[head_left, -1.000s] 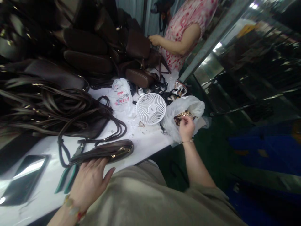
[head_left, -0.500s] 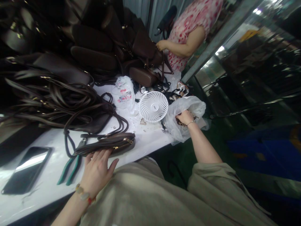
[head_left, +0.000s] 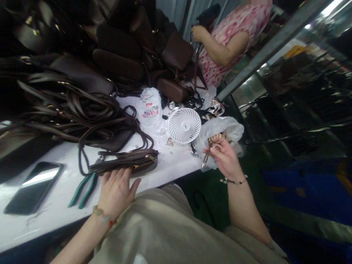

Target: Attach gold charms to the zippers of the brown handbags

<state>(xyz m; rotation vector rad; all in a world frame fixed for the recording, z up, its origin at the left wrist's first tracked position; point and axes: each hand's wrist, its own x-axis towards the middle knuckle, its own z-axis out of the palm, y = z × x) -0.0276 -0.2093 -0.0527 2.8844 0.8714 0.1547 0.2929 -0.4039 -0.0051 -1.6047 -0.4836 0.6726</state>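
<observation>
My left hand (head_left: 117, 191) lies flat on a dark brown zipped leather pouch (head_left: 123, 162), its fingers spread across the pouch's near edge. My right hand (head_left: 224, 158) is raised just above a white plastic bag (head_left: 222, 132), pinching a cluster of gold-coloured metal bag hardware (head_left: 216, 141). A thin metal piece (head_left: 205, 160) hangs below the cluster. Much of the hardware is hidden by my fingers.
A white table (head_left: 173, 163) carries green-handled pliers (head_left: 84, 190), a black phone (head_left: 34, 187), a white fan (head_left: 183, 125), coiled brown straps (head_left: 74, 106) and piled brown bags (head_left: 118, 55). A co-worker's hand (head_left: 199, 33) grips a strap at the far side.
My right hand has risen out of the white bag, showing the gold hardware in its fingers. My left hand stays on the pouch. The co-worker's hand has moved upward.
</observation>
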